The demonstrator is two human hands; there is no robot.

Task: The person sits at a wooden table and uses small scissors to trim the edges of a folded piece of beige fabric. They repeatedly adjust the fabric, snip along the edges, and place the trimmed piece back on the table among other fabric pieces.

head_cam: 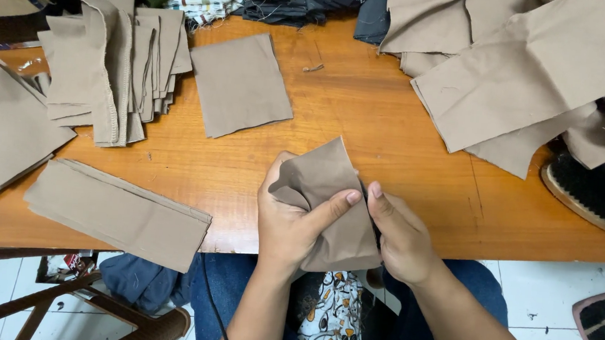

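Held item: small tan woven-cloth pocket piece [329, 201], pinched between both hands over the near edge of the orange wooden table [365, 117]. Left hand [290, 224] clamped on its left side, thumb across the front; right hand [402, 237] gripping the right edge. Long axis runs away from the body. Bare tabletop lies directly beyond; flat tan rectangle [241, 84] farther left.

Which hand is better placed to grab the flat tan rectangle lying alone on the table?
Probably left. The left hand sits on the same side as the tan rectangle; the right hand would have to cross over the fabric piece both hands grip.
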